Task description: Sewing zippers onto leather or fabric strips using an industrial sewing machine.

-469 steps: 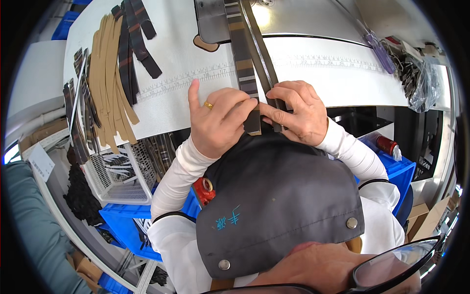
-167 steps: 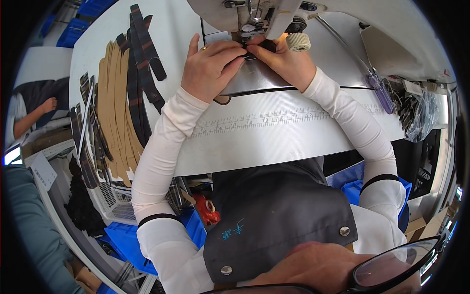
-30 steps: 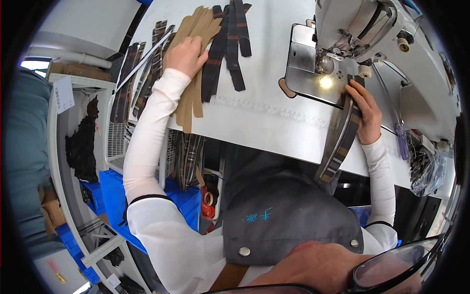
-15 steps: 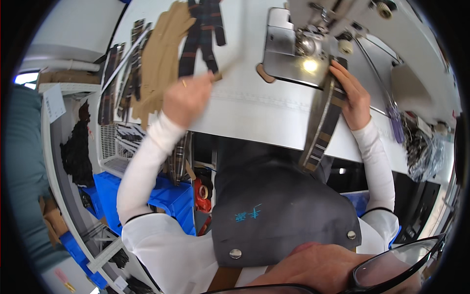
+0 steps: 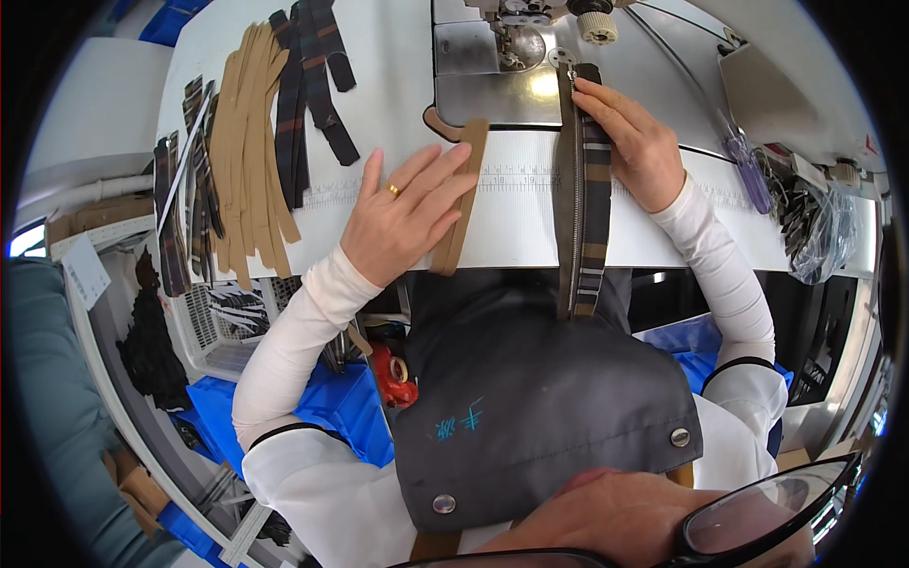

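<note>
My left hand (image 5: pixel 410 208), fingers spread, lies on a single tan strip (image 5: pixel 472 142) on the white table (image 5: pixel 507 231), left of centre. My right hand (image 5: pixel 630 142) holds a long zipper (image 5: pixel 572 237) with a striped plaid band (image 5: pixel 595 218) along it, fingertips on its top end, thumb hidden. That band runs from the sewing machine's metal plate (image 5: pixel 473 99) down over the table's front edge. The machine's presser foot (image 5: pixel 511 47) stands just above and left of the zipper's top.
Tan strips (image 5: pixel 241 156), dark plaid strips (image 5: pixel 294 114) and narrow striped strips (image 5: pixel 172 208) lie at left. Purple-handled tool (image 5: pixel 745 175) and bagged items (image 5: pixel 819 232) lie at right. A white basket (image 5: pixel 208 346), blue crates (image 5: pixel 336 407) and a red object (image 5: pixel 386 374) sit under the table.
My left hand has left the tan pile and moved right and down, bringing one tan strip beside the machine plate's lower left. My right hand stays on the zipper band. The view has shifted.
</note>
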Action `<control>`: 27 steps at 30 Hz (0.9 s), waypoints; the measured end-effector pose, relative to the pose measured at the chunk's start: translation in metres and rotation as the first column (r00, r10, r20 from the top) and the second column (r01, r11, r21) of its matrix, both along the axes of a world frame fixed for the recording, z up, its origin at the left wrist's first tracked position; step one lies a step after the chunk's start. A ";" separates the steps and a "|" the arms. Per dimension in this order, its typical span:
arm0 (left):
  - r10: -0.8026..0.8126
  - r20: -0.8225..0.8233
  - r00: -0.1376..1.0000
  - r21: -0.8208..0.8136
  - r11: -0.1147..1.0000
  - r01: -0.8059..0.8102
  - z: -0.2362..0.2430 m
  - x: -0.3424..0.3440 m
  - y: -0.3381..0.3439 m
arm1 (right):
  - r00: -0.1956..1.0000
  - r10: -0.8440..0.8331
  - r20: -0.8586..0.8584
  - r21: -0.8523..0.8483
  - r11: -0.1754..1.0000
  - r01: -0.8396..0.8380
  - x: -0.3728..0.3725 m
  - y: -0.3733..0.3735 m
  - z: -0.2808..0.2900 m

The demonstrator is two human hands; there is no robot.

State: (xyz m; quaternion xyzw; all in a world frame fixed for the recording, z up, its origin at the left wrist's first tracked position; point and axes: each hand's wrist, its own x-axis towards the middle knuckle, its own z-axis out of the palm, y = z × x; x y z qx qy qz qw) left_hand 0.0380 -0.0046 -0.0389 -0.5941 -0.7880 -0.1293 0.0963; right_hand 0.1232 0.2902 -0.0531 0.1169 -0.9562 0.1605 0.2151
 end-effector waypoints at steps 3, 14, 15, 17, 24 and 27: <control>0.015 -0.065 0.998 -0.064 0.998 -0.019 -0.011 -0.002 0.010 | 1.000 -0.015 -0.007 0.015 1.000 0.015 -0.001 0.000 0.000; 0.080 -0.073 0.994 0.067 0.995 -0.075 -0.022 -0.057 0.070 | 0.998 -0.039 -0.039 0.098 0.994 0.043 -0.020 0.009 0.006; 0.080 -0.111 0.991 0.072 0.995 -0.072 -0.020 -0.059 0.074 | 0.999 -0.026 -0.046 0.110 0.993 0.031 -0.021 0.011 0.005; 0.084 -0.119 0.989 0.083 0.994 -0.074 -0.021 -0.063 0.079 | 0.999 -0.018 -0.051 0.122 0.992 0.025 -0.022 0.012 0.004; 0.107 -0.172 0.979 0.098 0.991 -0.091 -0.022 -0.063 0.091 | 0.997 -0.019 -0.071 0.060 0.998 0.023 -0.025 0.012 0.001; 0.138 -0.199 0.970 0.114 0.987 -0.117 -0.027 -0.060 0.096 | 0.997 -0.020 -0.079 0.053 0.998 0.025 -0.026 0.013 0.000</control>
